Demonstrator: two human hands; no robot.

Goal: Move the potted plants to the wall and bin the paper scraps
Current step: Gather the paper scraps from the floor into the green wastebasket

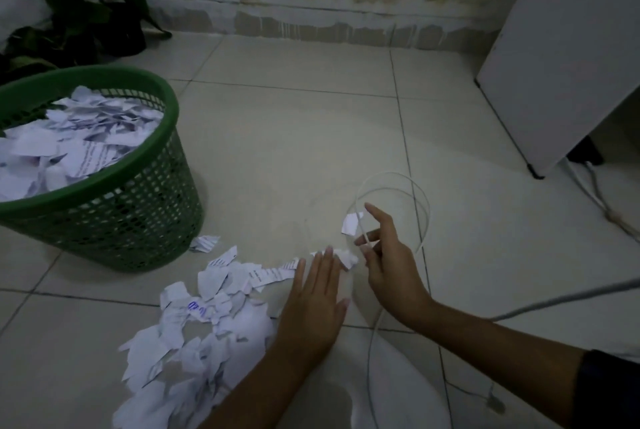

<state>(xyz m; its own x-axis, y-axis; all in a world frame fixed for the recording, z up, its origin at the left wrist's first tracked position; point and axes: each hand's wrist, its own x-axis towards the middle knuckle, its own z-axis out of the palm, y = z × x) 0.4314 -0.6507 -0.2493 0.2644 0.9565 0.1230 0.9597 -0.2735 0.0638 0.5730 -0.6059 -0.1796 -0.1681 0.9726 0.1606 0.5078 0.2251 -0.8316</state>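
Near, the scraps (204, 328) lie heaped on the floor (294, 151). Left hand (313, 300) lies flat, fingers together; right hand (388, 255) hovers, fingers spread. Best sweep strays leftward, then scoop. Bin (138, 221) far left, plants (86, 16) by the wall.

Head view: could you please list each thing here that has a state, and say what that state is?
green basket: upright, well filled with paper scraps.
pile of scraps: loose on the floor tiles, not yet binned.
single scrap: lying apart, beside the white cable.
potted plants: standing by the wall.
left hand: flat, fingers straight, at the pile's edge.
right hand: open, holding nothing.
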